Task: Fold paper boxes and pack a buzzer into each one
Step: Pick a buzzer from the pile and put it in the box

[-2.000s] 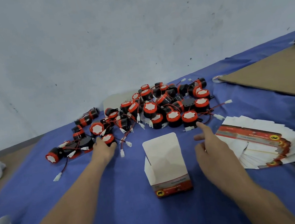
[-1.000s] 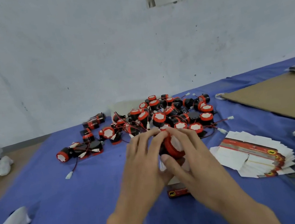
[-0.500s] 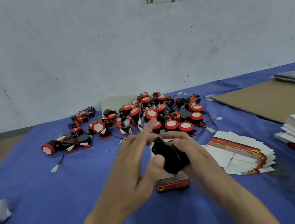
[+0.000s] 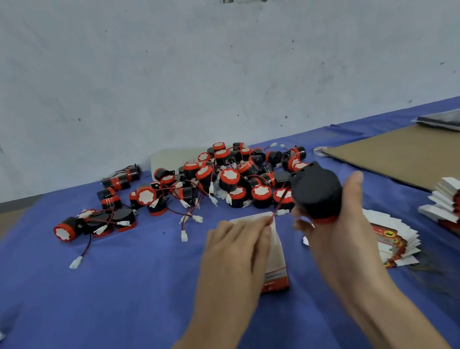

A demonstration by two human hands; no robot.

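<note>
The table (image 4: 82,323) carries a pile of buzzers (image 4: 223,179) at centre, within reach; the folded box (image 4: 275,258) stands below it, ready; the right hand (image 4: 338,236) grips one buzzer (image 4: 316,189) above the box; fingers of the left hand (image 4: 233,258) pinch its wire (image 4: 278,207), probably gathering it to fit.

Soft, even, flat light; faint shadows. Wide-angle bending at edges. The left hand (image 4: 239,248) is motion-blurred.
</note>
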